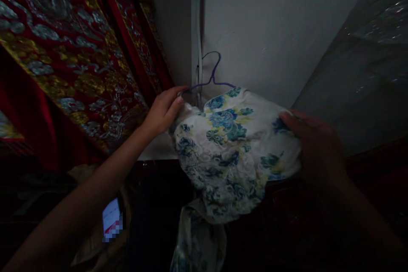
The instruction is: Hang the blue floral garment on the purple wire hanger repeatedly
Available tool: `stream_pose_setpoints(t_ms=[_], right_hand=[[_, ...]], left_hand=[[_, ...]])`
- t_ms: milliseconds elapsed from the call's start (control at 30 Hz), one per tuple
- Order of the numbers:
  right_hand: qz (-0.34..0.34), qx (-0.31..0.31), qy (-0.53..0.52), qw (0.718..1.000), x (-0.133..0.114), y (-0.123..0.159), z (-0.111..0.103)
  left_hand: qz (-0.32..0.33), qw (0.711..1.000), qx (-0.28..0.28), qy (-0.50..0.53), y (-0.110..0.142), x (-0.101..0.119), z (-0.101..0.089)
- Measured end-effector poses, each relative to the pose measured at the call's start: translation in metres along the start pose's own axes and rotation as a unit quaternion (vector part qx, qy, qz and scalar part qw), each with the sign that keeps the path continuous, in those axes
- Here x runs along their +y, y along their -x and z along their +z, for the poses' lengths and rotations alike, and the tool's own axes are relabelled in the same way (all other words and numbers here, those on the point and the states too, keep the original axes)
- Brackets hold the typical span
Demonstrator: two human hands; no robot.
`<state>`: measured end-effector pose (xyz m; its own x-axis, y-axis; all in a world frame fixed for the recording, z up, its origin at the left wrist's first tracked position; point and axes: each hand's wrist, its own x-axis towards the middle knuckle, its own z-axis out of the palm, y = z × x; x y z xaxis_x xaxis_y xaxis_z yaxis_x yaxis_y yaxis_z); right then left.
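A white garment [228,153] with blue, green and yellow flowers hangs bunched on a thin purple clothes hanger [213,80]. The hanger's hook stands upright above the cloth. My left hand [162,110] is closed at the left shoulder end, thumb and fingers pinching the hanger and the cloth there. On the other side, my right hand [318,144] grips the right part of the garment, thumb on top, its other fingers mostly hidden in shadow. A loose length of the same flowered cloth [199,238] trails down below.
Red cloth [63,51] with silver and gold embroidery hangs at the left. A white wall [255,21] with a vertical cable [199,21] stands ahead. Clear plastic sheeting [366,63] is at the right. A lit phone screen [111,214] shows low at the left.
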<state>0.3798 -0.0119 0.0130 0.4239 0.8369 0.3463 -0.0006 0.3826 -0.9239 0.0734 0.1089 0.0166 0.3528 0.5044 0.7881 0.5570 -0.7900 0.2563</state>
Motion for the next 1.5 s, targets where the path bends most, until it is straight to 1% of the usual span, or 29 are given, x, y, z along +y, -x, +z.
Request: stream_pose_setpoints(t_ms=[67,100,133,167,200,233,267,333,367,400,433,467,500,567,633,667,733,800,833,867,933,1000,1100,1167,1233,1267,1333,1433,1500], right_hand=[[0.009,0.073,-0.026,0.997,-0.003,0.018,-0.001],[-0.005,0.097,-0.029,0.995,-0.003,0.03,-0.003],[-0.038,0.092,-0.017,0.995,-0.002,0.043,-0.004],[-0.083,0.055,0.007,0.995,-0.001,0.056,-0.004],[-0.139,-0.02,0.038,0.989,0.0,0.069,-0.004],[-0.194,-0.118,0.072,0.971,0.002,0.08,-0.002],[-0.248,-0.229,0.099,0.936,0.003,0.089,0.001],[-0.335,-0.423,0.117,0.834,0.007,0.096,0.01],[-0.364,-0.479,0.111,0.791,0.01,0.094,0.014],[-0.377,-0.513,0.109,0.763,0.014,0.089,0.017],[-0.377,-0.524,0.11,0.756,0.019,0.081,0.02],[-0.364,-0.51,0.115,0.771,0.025,0.07,0.022],[-0.342,-0.468,0.127,0.805,0.032,0.058,0.024],[-0.298,-0.34,0.155,0.879,0.05,0.033,0.028],[-0.263,-0.239,0.162,0.92,0.07,0.01,0.032],[-0.235,-0.234,0.159,0.93,0.079,0.002,0.033],[-0.144,-0.303,0.137,0.932,0.092,-0.008,0.035],[-0.018,-0.369,0.094,0.925,0.095,-0.012,0.036],[0.04,-0.369,0.063,0.927,0.094,-0.013,0.037],[0.087,-0.347,0.029,0.934,0.09,-0.015,0.039],[0.139,-0.271,-0.036,0.952,0.079,-0.024,0.046],[0.146,-0.211,-0.076,0.964,0.065,-0.04,0.056],[0.105,-0.154,-0.1,0.977,0.049,-0.072,0.068],[0.073,-0.118,-0.116,0.983,0.043,-0.085,0.07],[0.065,-0.071,-0.146,0.985,0.045,-0.086,0.065],[0.07,-0.044,-0.163,0.983,0.047,-0.082,0.061],[0.085,0.003,-0.186,0.979,0.057,-0.066,0.05],[0.099,0.037,-0.151,0.983,0.076,-0.039,0.032],[0.108,0.04,-0.12,0.986,0.088,-0.029,0.023]], left_hand=[[0.037,0.999,0.011,0.01,-0.007,0.017,-0.003],[0.034,0.999,0.023,0.03,-0.009,0.026,-0.004],[0.016,0.997,0.032,0.066,-0.009,0.036,-0.005],[-0.013,0.992,0.033,0.121,-0.008,0.047,-0.006],[-0.055,0.98,0.025,0.189,-0.005,0.058,-0.007],[-0.108,0.959,0.011,0.263,-0.001,0.069,-0.009],[-0.167,0.929,-0.006,0.331,0.005,0.08,-0.011],[-0.288,0.858,-0.03,0.424,0.021,0.098,-0.018],[-0.344,0.827,-0.038,0.443,0.031,0.103,-0.022],[-0.39,0.804,-0.052,0.447,0.042,0.106,-0.028],[-0.422,0.789,-0.075,0.441,0.052,0.106,-0.035],[-0.44,0.781,-0.112,0.428,0.063,0.104,-0.042],[-0.446,0.78,-0.154,0.411,0.072,0.102,-0.05],[-0.431,0.791,-0.238,0.363,0.084,0.097,-0.066],[-0.398,0.81,-0.302,0.307,0.088,0.094,-0.079],[-0.38,0.822,-0.317,0.282,0.087,0.092,-0.084],[-0.345,0.853,-0.312,0.235,0.081,0.084,-0.089],[-0.309,0.897,-0.256,0.188,0.074,0.067,-0.087],[-0.294,0.916,-0.221,0.162,0.07,0.056,-0.084],[-0.282,0.931,-0.191,0.136,0.067,0.045,-0.08],[-0.266,0.95,-0.136,0.091,0.064,0.024,-0.071],[-0.238,0.969,-0.051,0.046,0.065,0.013,-0.063],[-0.131,0.982,0.116,-0.071,0.078,0.017,-0.051],[-0.051,0.976,0.163,-0.134,0.093,0.026,-0.04],[-0.026,0.983,0.131,-0.123,0.108,0.034,-0.023],[-0.039,0.99,0.094,-0.093,0.115,0.036,-0.013],[-0.093,0.995,-0.013,-0.021,0.125,0.039,0.01],[-0.13,0.974,-0.181,0.029,0.133,0.039,0.044],[-0.135,0.958,-0.253,0.026,0.14,0.038,0.063]])
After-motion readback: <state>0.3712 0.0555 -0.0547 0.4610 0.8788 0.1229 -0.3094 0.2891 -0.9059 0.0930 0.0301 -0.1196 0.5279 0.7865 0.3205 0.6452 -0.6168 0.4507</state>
